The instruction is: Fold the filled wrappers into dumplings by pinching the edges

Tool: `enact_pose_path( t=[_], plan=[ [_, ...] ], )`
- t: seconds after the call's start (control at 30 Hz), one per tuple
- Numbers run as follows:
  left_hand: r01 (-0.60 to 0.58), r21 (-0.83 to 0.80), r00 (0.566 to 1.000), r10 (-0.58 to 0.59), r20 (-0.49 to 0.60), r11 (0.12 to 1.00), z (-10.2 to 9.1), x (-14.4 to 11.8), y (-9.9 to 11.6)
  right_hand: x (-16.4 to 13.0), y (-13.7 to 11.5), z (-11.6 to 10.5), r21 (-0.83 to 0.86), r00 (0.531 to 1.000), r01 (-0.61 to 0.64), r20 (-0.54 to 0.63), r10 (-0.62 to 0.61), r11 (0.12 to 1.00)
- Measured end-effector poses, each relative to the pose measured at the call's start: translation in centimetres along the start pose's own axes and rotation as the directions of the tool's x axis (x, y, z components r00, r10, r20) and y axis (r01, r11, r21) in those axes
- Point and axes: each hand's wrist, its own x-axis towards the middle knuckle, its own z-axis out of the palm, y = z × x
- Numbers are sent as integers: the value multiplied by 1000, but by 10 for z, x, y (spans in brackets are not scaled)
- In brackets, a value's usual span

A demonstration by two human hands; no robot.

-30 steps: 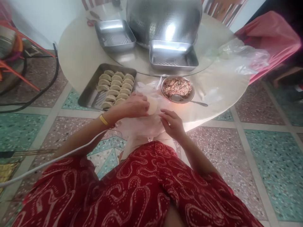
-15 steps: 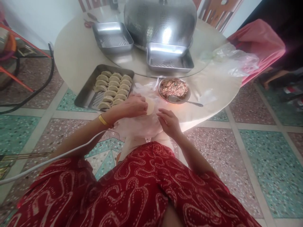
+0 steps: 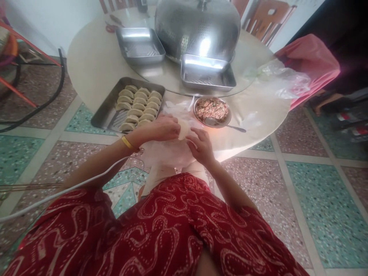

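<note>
My left hand [image 3: 167, 127] is closed on the edge of a pale round dumpling wrapper [image 3: 183, 129], over a sheet of clear plastic [image 3: 163, 151] at the table's near edge. Just right of the wrapper, my right hand [image 3: 201, 145] has its fingers apart and curved, the tips close to the wrapper's edge; whether they touch it I cannot tell. Beyond it is a bowl [image 3: 212, 125] of minced filling [image 3: 212, 108], with a metal spoon [image 3: 237, 128] resting in it. Several folded dumplings [image 3: 139, 106] lie in rows in a metal tray [image 3: 105, 115] to the left.
Two more metal trays, one at left [image 3: 140, 55] and one at right [image 3: 208, 82], stand by a large perforated steel dome [image 3: 198, 30]. Crumpled plastic bags [image 3: 283, 78] lie at the right. A white cable [image 3: 86, 180] crosses near my left forearm.
My right hand has moved slightly left, closer to the wrapper. The left hand keeps its hold. The whole view has shifted a little.
</note>
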Motion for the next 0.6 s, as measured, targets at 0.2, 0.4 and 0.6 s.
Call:
enact_pose_path(
  t=[0.2, 0.4, 0.6],
  plan=[
    [7, 18, 999, -6, -40, 1000, 1, -2, 2, 6, 0, 4, 30, 1000, 11, -17, -10, 999],
    [-14, -39, 994, 10, -111, 999, 8, -7, -2, 16, -3, 12, 10, 999, 6, 44, -7, 1000],
    [-21, -85, 979, 3, -205, 996, 18, -15, -9, 23, 3, 13, 17, 995, -19, 101, 17, 1000]
  ],
)
